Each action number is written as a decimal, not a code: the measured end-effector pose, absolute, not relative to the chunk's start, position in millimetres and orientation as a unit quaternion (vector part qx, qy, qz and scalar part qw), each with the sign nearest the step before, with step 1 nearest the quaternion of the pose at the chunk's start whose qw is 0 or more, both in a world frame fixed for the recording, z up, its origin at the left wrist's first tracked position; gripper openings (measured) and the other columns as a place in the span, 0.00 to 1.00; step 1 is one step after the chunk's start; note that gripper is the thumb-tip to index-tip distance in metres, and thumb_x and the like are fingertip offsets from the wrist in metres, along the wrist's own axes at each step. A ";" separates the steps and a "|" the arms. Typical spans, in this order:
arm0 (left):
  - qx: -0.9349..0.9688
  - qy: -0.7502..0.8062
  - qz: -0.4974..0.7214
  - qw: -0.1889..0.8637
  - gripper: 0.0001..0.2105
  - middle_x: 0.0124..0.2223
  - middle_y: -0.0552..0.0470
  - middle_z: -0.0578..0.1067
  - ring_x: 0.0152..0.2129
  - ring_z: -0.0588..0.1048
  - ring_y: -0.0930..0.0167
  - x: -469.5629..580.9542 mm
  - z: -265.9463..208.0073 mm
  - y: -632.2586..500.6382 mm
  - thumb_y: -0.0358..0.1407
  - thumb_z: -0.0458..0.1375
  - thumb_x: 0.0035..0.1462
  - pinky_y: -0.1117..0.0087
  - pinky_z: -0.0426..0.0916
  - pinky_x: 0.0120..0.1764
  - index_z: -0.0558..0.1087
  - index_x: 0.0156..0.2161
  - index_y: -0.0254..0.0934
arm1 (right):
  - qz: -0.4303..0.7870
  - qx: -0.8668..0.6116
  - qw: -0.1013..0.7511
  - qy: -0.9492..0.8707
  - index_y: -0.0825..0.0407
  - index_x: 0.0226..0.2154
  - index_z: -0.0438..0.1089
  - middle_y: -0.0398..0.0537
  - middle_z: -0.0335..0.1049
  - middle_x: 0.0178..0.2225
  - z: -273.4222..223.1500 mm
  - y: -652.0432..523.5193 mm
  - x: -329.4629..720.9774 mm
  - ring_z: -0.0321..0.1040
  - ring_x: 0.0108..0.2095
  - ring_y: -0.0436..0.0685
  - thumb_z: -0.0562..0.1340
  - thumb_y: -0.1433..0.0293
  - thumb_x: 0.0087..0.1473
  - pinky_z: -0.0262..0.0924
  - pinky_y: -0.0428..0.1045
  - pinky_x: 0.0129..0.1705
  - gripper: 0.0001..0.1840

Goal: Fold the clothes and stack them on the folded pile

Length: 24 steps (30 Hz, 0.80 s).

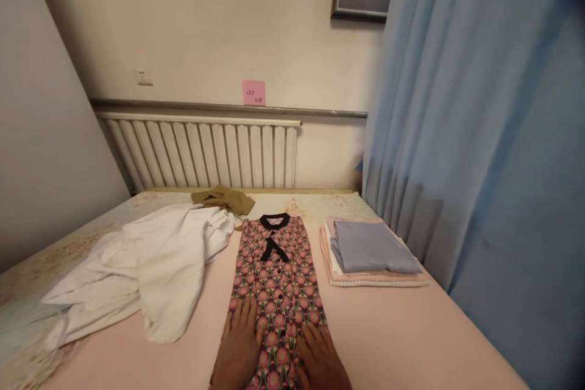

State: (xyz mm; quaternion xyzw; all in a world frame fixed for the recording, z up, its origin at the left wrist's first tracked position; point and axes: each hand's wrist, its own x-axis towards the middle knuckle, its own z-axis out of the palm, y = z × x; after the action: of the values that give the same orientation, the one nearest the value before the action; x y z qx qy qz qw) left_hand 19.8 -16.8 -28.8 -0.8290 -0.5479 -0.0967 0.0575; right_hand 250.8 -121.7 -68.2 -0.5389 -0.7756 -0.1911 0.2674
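Note:
A pink-and-black floral blouse lies flat in front of me as a long narrow strip, its sides tucked under or hidden. It has a black collar, a black bow at the neck and dark buttons down the middle. My left hand rests flat on its lower left part, fingers stretched out. On the lower right part lies my right hand, palm down and fingers extended. Neither hand grips anything. The bottom end of the blouse runs past the lower edge of the view.
A crumpled white garment lies to the left, with an olive-brown cloth behind it. At right is a stack of folded clothes, blue-grey on top. Beyond the bed stands a radiator; a blue curtain hangs along the right.

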 end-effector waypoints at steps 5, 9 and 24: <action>-0.828 -0.547 -0.104 0.066 0.28 0.66 0.45 0.58 0.64 0.54 0.58 20.4 -29.0 -16.6 0.47 0.41 0.65 0.51 0.52 0.61 0.57 0.64 0.35 | -0.181 -0.542 0.273 -0.774 0.47 0.55 0.65 0.49 0.65 0.58 -66.6 -122.7 250.5 0.63 0.57 0.64 0.62 0.67 0.51 0.59 0.59 0.58 0.27; -0.829 -0.546 -0.101 0.070 0.27 0.66 0.45 0.58 0.63 0.55 0.58 20.4 -28.8 -16.6 0.46 0.41 0.64 0.51 0.53 0.61 0.58 0.64 0.35 | -0.195 -0.533 0.274 -0.776 0.47 0.54 0.66 0.50 0.67 0.56 -67.6 -121.0 250.7 0.64 0.56 0.64 0.62 0.65 0.52 0.60 0.59 0.57 0.26; -0.859 -0.497 -0.116 0.037 0.29 0.65 0.44 0.61 0.62 0.58 0.55 7.8 -79.2 28.9 0.52 0.49 0.59 0.48 0.54 0.60 0.64 0.61 0.40 | -0.104 -0.573 0.292 -0.759 0.46 0.58 0.62 0.50 0.68 0.55 -51.2 -71.0 274.4 0.68 0.54 0.60 0.60 0.67 0.56 0.65 0.52 0.54 0.27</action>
State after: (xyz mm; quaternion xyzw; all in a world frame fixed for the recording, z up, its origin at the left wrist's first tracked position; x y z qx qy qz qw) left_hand 7.8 28.9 -79.2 -0.8589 -0.4974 -0.1160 0.0368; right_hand 274.4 -71.0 -51.2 -0.5728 -0.7589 -0.1043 0.2917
